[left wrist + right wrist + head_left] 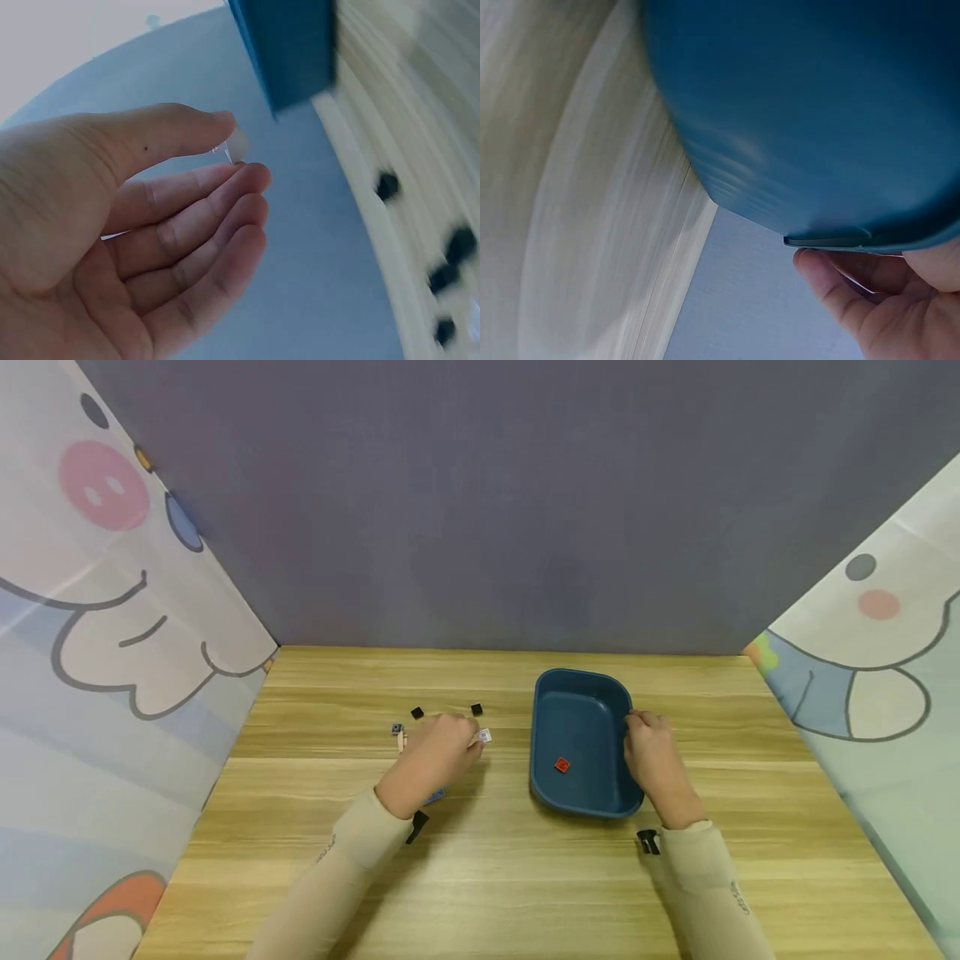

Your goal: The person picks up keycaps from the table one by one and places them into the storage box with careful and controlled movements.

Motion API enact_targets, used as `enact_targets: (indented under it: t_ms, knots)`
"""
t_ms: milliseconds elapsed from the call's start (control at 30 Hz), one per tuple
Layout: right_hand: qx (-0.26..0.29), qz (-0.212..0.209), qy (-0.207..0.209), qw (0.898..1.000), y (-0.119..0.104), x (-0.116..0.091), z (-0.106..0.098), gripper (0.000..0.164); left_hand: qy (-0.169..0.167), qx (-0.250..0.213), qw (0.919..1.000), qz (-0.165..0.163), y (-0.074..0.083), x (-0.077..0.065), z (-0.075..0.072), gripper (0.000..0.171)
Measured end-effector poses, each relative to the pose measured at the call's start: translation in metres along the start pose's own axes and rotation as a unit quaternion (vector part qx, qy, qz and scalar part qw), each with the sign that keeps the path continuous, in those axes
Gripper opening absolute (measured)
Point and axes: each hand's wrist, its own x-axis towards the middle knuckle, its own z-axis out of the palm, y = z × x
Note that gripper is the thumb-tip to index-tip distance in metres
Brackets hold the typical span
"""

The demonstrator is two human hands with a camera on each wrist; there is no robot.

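Observation:
My left hand [444, 745] pinches a small white square piece [483, 736] between thumb and fingertips, above the table and left of the bin. Up close in the left wrist view, this piece [238, 142] looks pale with thin edges, its other fingers loosely bent below. My right hand [654, 758] grips the right rim of a blue plastic bin [533, 735]; in the right wrist view its fingers [829, 281] lie against the rim's underside. A small red square piece [562, 765] lies on the bin's floor, toward the near left.
Two small black squares [477, 709] lie behind the left hand. A dark patterned square [397, 728], a pale strip [401, 742] and a blue piece [435, 796] are partly around the left forearm. A grey panel [510, 527] closes off the wooden table [750, 760] at the back.

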Motion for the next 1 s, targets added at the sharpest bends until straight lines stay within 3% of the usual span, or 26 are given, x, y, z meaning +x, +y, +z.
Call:
enact_targets:
  t_ms: [267,600,800,1000]
  knots:
    - [0.001,0.009,-0.016,1.0,-0.001,0.001,0.001,0.018,-0.029,-0.006,0.9961,0.082,0.041,0.03,0.012,0.026]
    - [-0.001,0.018,-0.028,0.999,-0.002,0.001,-0.001,0.018,-0.041,0.016,0.9861,0.16,0.081,0.04,0.033,0.018]
    - [0.001,0.015,-0.017,1.0,-0.001,0.001,-0.001,0.017,-0.046,0.028,0.9834,0.173,0.091,0.042,0.038,0.018]
    - [0.006,0.015,-0.018,1.0,0.0,0.001,-0.001,0.017,-0.057,0.027,0.984,0.167,0.087,0.042,0.038,0.019]
